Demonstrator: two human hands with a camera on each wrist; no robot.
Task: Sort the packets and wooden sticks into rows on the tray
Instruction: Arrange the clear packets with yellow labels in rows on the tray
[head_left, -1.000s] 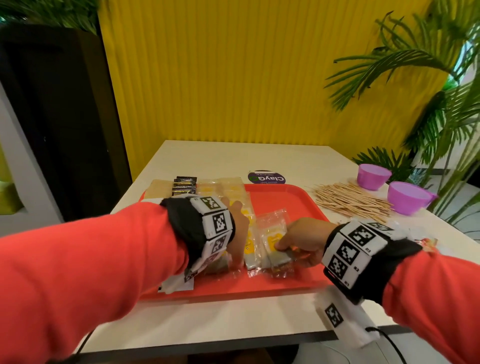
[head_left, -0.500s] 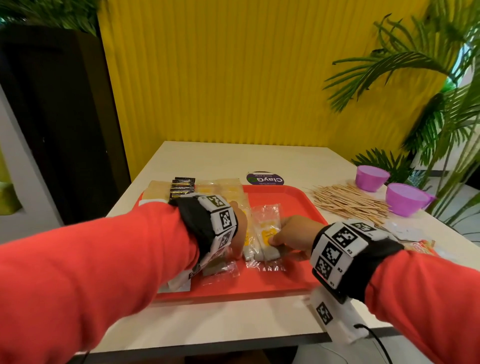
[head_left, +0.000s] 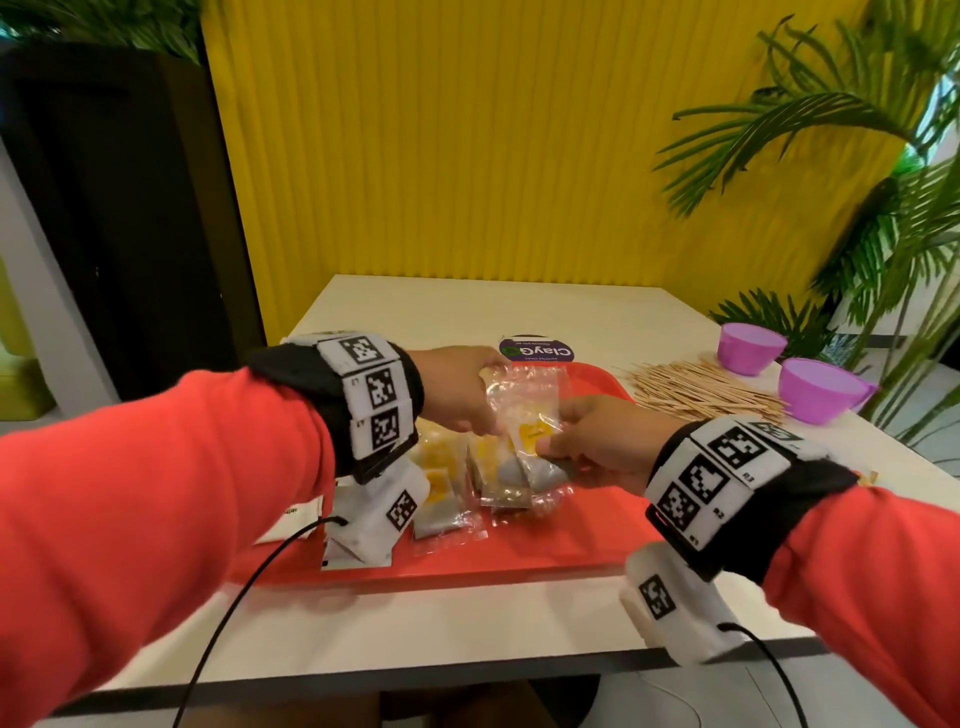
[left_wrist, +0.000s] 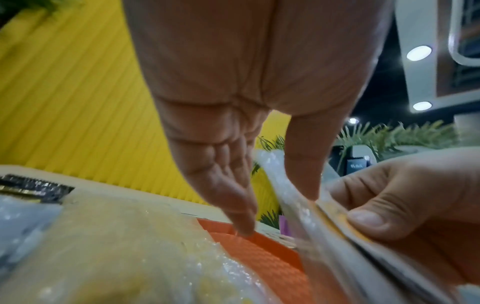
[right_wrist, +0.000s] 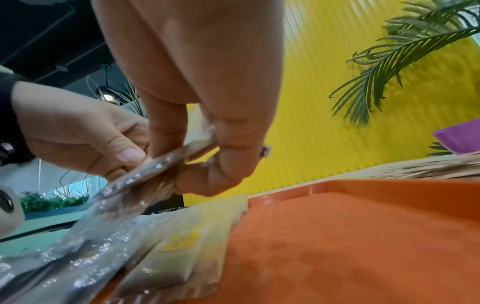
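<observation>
Now both hands meet above the red tray (head_left: 545, 551), mid-table. Right hand (head_left: 597, 441) pinches the near end of a clear packet (head_left: 524, 410) w/ a yellow label; left hand (head_left: 457, 389) pinches its far top edge. Packet's long axis runs away from the person, tilted up off the row of packets (head_left: 447, 488) below. Wooden sticks (head_left: 696, 387) lie well right, off the tray. Vs. half a sec ago: packet lay flat, now it's lifted.
</observation>
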